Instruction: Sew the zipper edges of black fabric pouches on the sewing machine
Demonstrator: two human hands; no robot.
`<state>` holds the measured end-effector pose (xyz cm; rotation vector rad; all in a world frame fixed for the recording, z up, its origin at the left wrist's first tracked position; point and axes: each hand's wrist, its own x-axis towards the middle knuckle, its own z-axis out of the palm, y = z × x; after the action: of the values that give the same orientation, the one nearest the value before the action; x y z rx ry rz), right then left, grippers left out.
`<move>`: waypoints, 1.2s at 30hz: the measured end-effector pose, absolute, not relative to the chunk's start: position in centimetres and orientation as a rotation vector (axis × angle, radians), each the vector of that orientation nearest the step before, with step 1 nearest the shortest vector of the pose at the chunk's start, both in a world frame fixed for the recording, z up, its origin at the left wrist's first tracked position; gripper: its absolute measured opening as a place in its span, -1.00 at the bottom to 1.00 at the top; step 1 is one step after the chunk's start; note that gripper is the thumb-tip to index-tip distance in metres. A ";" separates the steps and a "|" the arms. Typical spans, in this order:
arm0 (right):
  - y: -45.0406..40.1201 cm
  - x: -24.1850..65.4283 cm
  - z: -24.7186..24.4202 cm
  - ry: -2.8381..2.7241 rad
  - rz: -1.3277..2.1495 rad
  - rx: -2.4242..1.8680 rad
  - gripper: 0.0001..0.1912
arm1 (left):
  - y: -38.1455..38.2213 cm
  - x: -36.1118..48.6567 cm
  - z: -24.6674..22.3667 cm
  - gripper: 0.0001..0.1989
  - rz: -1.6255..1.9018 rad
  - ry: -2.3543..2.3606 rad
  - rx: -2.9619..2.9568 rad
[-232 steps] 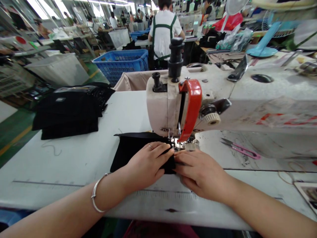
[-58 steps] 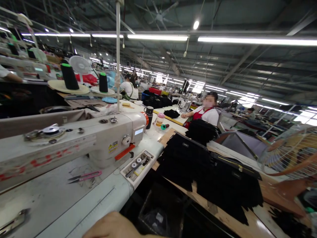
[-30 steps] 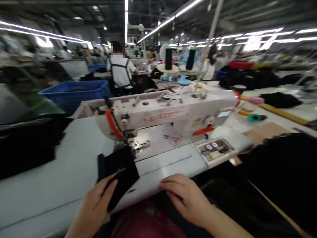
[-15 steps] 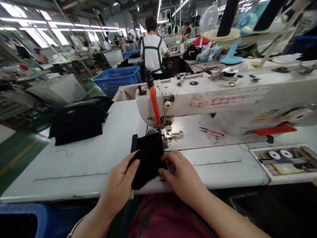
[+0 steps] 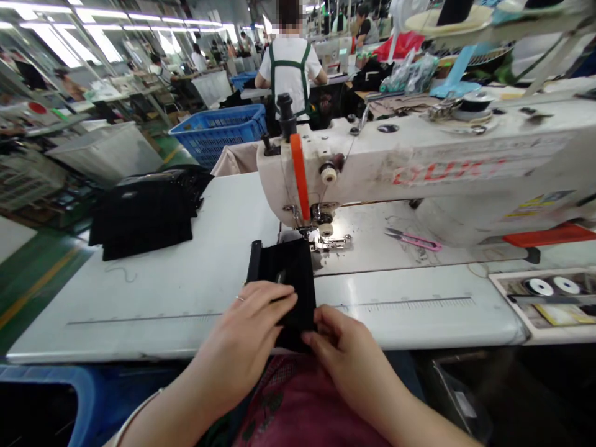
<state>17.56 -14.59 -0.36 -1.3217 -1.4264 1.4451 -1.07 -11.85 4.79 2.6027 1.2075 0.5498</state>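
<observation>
A piece of black fabric [image 5: 298, 267] lies on the sewing machine table, its far edge close to the presser foot [image 5: 321, 242] of the white sewing machine [image 5: 372, 164]. My left hand [image 5: 251, 326] rests on top of the fabric, fingers stretched out and palm down. At the right near edge, my right hand [image 5: 347, 344] pinches the fabric between thumb and fingers. A dark strip [image 5: 254, 261] stands along the fabric's left side. The fabric's near end hangs by the table edge, partly hidden behind my hands.
Left on the table sits a stack of black fabric pieces [image 5: 144, 217]. Pink thread snips [image 5: 414, 239] lie under the machine arm. A tray with bobbins [image 5: 540, 287] is at right. Beyond are a blue basket [image 5: 218, 133] and a co-worker [image 5: 291, 68] facing away.
My left hand has shifted from gripping the fabric's left edge to lying flat over it. My right hand still pinches the right edge, nearer the table's front. The view has tilted down slightly.
</observation>
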 end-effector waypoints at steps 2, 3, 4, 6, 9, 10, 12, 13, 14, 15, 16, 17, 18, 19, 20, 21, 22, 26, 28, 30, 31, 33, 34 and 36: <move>-16.6 18.2 -0.9 -1.467 1.432 -1.347 -0.88 | -13.0 -0.4 3.3 -0.65 0.449 1.129 2.734; -17.3 18.7 -1.0 -1.536 1.396 -1.368 -0.88 | -13.4 -0.1 2.6 -0.66 0.399 1.120 2.770; -17.8 19.2 -1.2 -1.638 1.313 -1.385 -0.89 | -13.8 0.1 2.1 -0.68 0.355 1.115 2.799; -18.2 20.4 -1.4 -1.891 0.991 -1.365 -0.91 | -14.0 0.4 1.5 -0.73 0.298 1.110 2.856; -17.7 21.9 -2.0 -2.175 0.439 -1.206 -0.84 | -13.9 0.5 1.6 -0.74 0.257 1.077 2.943; -17.4 22.2 -2.1 -2.222 0.336 -1.149 -0.84 | -13.8 0.5 1.7 -0.72 0.248 1.070 2.963; -16.9 22.5 -2.5 -2.256 0.251 -1.059 -0.84 | -13.7 0.5 2.1 -0.71 0.246 1.059 2.966; -16.6 22.5 -2.6 -2.255 0.235 -1.027 -0.84 | -13.8 0.5 2.2 -0.72 0.280 1.062 2.949; -16.4 22.5 -2.8 -2.252 0.227 -1.001 -0.85 | -13.9 0.5 2.3 -0.73 0.337 1.074 2.923; -16.3 22.4 -2.9 -2.246 0.220 -0.984 -0.86 | -14.1 0.4 2.3 -0.74 0.405 1.093 2.888; -16.2 22.3 -3.0 -2.236 0.210 -0.974 -0.88 | -14.4 0.3 2.2 -0.74 0.475 1.118 2.850; -16.2 22.2 -3.0 -2.227 0.199 -0.965 -0.89 | -14.6 0.1 2.0 -0.73 0.525 1.138 2.815; -16.2 22.1 -3.1 -2.215 0.189 -0.961 -0.91 | -14.9 0.0 1.8 -0.71 0.541 1.145 2.791; -16.2 22.0 -3.1 -2.206 0.181 -0.957 -0.91 | -15.1 -0.2 1.5 -0.69 0.525 1.135 2.777; -16.2 21.9 -3.1 -2.198 0.176 -0.952 -0.92 | -15.3 -0.4 1.2 -0.67 0.488 1.112 2.771; -16.2 21.9 -3.1 -2.196 0.175 -0.947 -0.92 | -15.4 -0.5 0.9 -0.66 0.448 1.087 2.766; -16.2 21.9 -3.1 -2.196 0.179 -0.941 -0.92 | -15.5 -0.5 0.7 -0.65 0.415 1.067 2.764; -16.3 22.5 -3.1 -2.178 0.189 -0.895 -0.87 | -15.2 0.0 0.5 -0.71 0.449 1.080 2.727; -16.5 23.0 -3.3 -2.160 0.218 -0.868 -0.84 | -14.9 0.4 0.7 -0.74 0.513 1.087 2.692; -16.9 23.3 -3.5 -2.143 0.258 -0.875 -0.83 | -14.8 0.8 0.9 -0.76 0.568 1.108 2.656; -17.1 23.4 -3.6 -2.138 0.269 -0.890 -0.84 | -14.8 0.9 0.9 -0.78 0.579 1.120 2.648; -17.4 23.1 -3.6 -2.136 0.251 -0.930 -0.85 | -14.7 1.0 0.9 -0.80 0.584 1.137 2.655; -17.5 22.8 -3.6 -2.138 0.228 -0.953 -0.84 | -14.7 1.0 0.8 -0.80 0.582 1.141 2.673; -17.3 22.4 -3.2 -2.142 0.197 -0.986 -0.82 | -14.6 0.8 0.8 -0.75 0.530 1.103 2.745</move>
<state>22.40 -17.30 -3.25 -0.9859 -2.1420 0.1973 0.79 -14.60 0.80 2.7447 1.1033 0.5297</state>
